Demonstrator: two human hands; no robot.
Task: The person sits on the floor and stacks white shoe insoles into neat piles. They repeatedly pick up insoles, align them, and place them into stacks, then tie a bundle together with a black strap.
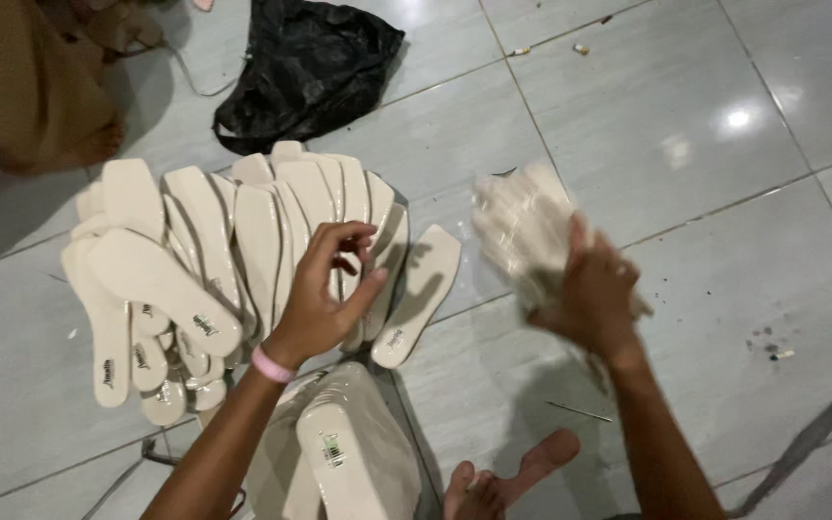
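A fan of several cream shoe insoles lies spread on the grey tiled floor. My left hand, with a pink band on the wrist, hovers over the right side of the fan with its fingers curled and apart, holding nothing. My right hand grips a blurred bundle of pale insoles raised above the floor to the right. A wrapped stack of insoles sits in front of me at the bottom.
A black plastic bag lies at the top. A person in brown cloth sits at the top left. My bare foot shows at the bottom. A thin stick lies on the tiles.
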